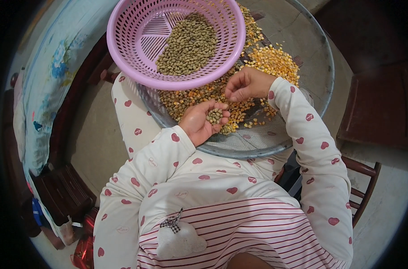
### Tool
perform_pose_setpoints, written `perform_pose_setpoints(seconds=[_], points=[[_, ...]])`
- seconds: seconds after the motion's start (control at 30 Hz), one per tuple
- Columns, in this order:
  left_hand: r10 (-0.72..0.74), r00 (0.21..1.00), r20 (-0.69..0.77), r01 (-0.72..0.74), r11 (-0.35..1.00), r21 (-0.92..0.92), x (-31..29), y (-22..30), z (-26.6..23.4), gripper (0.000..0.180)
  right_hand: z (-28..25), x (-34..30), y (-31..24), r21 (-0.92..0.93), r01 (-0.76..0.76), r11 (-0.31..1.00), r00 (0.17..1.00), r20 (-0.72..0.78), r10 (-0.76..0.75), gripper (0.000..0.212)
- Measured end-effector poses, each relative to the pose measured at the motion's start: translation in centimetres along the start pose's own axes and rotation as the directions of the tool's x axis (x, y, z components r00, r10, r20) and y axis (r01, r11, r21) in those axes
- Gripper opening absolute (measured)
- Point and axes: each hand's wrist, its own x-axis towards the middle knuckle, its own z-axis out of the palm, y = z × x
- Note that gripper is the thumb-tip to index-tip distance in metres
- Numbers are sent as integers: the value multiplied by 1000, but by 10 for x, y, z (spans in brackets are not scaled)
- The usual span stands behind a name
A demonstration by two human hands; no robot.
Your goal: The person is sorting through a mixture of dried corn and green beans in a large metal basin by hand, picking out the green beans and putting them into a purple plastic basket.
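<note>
A small heap of greenish-brown beans (pixel 214 116) rests in the cupped palm of my left hand (pixel 197 123), its fingers curled up around them. Just above those fingertips, my right hand (pixel 252 84) is closed with thumb and forefinger pinched together; whatever may be between them is too small to name. Both hands are over a round mesh sieve (pixel 262 144) lying across my lap. Beans mixed with yellow corn kernels (pixel 275 62) spread over its mesh. A pink plastic basket (pixel 175 84) sits on the sieve's far left side, with a pile of similar beans (pixel 189 47) inside.
Dark wooden furniture (pixel 378 107) stands at the right, near a brown chair or stool frame (pixel 367 179). On the left is a bed edge with a light blue flowered cloth (pixel 56 67). A dark brown box-like item (pixel 63 193) and shiny red packaging (pixel 84 251) lie below it.
</note>
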Motion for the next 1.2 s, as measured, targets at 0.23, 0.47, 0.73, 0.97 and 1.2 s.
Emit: perform_pose_setpoints(seconds=[0.23,0.47,0.73,0.97,1.2], points=[[-23,1000,1,23,1000,-1,2,-1,-5,24,-5,12,22,-817,-34,576,932,-235,-278,23],[-48,999,-4,48,999,-24,4,-1,-5,22,8,23,31,-904,-124,408,932,-247,-265,18],[-44,999,27,45,999,-27,3,-1,-6,24,-11,16,29,-800,-12,600,942,-211,-262,13],[-7,1000,27,7,1000,-7,2,-1,-2,29,-8,9,14,-368,38,929,915,-360,-180,13],[-50,999,-13,49,998,-44,1,0,-1,21,-5,13,24,-828,-118,549,930,-285,-230,16]])
